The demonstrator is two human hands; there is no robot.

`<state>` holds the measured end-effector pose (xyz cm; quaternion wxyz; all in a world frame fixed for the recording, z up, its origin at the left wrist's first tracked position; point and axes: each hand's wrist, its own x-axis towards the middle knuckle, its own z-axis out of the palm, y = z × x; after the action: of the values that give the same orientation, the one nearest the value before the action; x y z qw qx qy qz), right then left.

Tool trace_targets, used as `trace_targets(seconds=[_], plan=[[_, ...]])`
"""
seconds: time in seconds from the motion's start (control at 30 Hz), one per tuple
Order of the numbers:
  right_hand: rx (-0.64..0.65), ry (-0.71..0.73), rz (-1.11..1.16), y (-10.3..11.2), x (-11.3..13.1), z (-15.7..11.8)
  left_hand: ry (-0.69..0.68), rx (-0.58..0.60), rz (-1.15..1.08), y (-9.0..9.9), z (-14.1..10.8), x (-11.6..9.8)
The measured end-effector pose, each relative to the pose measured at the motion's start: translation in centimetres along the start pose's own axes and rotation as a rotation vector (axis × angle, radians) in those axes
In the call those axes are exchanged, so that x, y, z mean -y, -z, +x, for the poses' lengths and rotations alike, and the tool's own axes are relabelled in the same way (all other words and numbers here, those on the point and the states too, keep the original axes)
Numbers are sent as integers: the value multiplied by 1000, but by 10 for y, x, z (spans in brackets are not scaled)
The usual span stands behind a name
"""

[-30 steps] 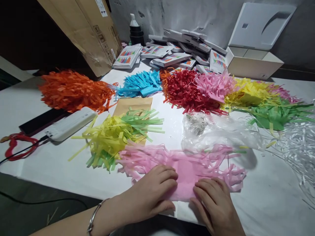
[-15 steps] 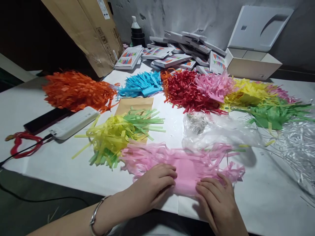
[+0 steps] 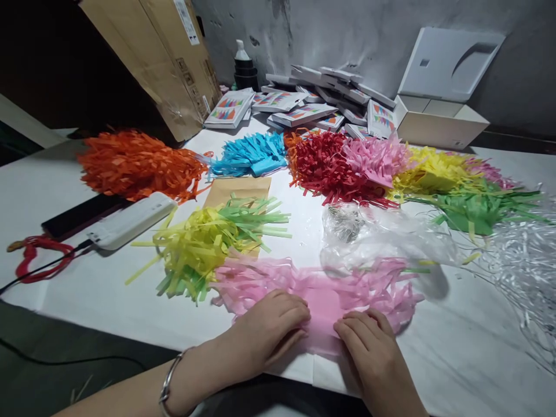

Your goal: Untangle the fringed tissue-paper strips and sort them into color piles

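Grey wall (image 3: 347,35) at the back, dim room, white-covered table (image 3: 469,347) across the frame. Along the far side: cardboard box (image 3: 174,63), heap of flat printed boxes (image 3: 304,113), open white box (image 3: 441,124). In front of those, a row of fringed bundles (image 3: 324,168) (orange through green). Clear plastic bag (image 3: 391,237) mid-table, yellow-green fringe (image 3: 195,237) left of it.

Pink fringed sheet (image 3: 324,301) lies at the near edge, fringe out to both sides. Left hand (image 3: 269,327) and right hand (image 3: 373,353) both have curled fingers on its plain middle; can't tell if they're pinching or just pressing.

Vs half a second ago: right hand shifted left, gap between hands narrower, its raised finger now down. Sheet's right fringe end pulled inward. Bundles look unchanged.
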<state>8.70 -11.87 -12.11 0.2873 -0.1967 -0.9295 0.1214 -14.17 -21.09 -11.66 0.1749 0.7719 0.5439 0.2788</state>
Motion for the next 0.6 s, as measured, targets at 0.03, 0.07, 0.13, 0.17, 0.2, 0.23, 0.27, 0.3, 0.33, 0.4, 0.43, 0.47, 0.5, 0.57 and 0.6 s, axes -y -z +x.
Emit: trace_targets(seconds=[0.03,0.07,0.13,0.17,0.2,0.23,0.27,0.3,0.33,0.4,0.43,0.47,0.5,0.57,0.6], plan=[[8,-39,23,0,1,2,12,3,4,-1,2,-1],[22,-72,35,-1,2,4,26,10,6,-2,5,-1],[61,-108,13,-4,4,10,42,23,19,-5,10,-2],[83,-117,-15,-6,3,13,43,33,30,-6,12,-1],[103,-128,-49,-7,1,15,41,46,41,-6,14,-1],[120,-149,-87,-7,-2,16,35,54,48,-7,15,-1],[126,-185,-134,-7,-8,16,30,58,51,-7,15,0],[123,-219,-192,-6,-14,14,27,56,50,-8,14,1],[113,-254,-265,-3,-23,11,27,50,46,-8,13,2],[70,-350,-452,7,-40,2,27,37,39,-8,11,3],[30,-412,-557,13,-47,-2,28,34,38,-8,11,3],[-29,-475,-657,18,-52,-6,30,34,38,-8,10,3],[-104,-529,-739,23,-53,-9,33,37,40,-8,10,3],[-255,-515,-767,29,-46,-8,32,44,48,-7,12,1],[-291,-427,-686,29,-38,-4,29,43,56,-6,13,1]])
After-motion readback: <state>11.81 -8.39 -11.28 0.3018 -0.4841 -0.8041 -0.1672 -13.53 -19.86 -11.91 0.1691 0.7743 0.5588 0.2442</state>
